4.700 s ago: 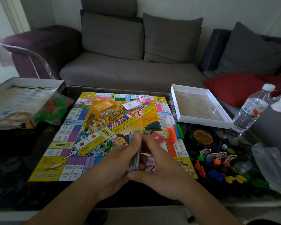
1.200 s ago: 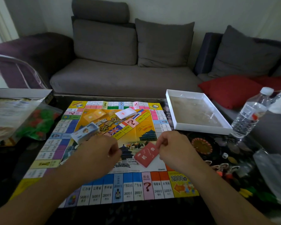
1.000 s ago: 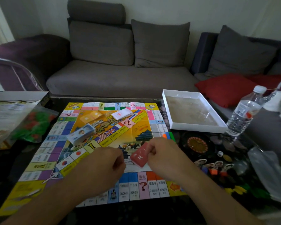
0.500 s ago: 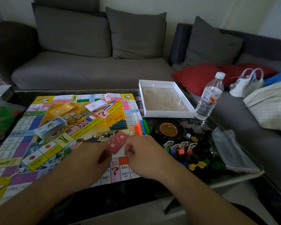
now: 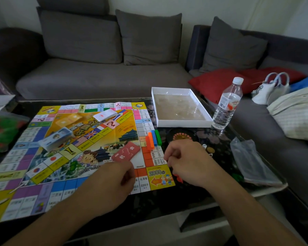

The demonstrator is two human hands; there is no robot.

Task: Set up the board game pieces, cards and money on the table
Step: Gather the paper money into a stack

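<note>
Home living room: sofa (image 5: 100,80), cushions (image 5: 149,38).

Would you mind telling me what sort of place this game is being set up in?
Most likely a home living room: a grey sofa with loose cushions wraps round a low dark coffee table, and a handbag lies on the seat beside a red cushion.
</note>
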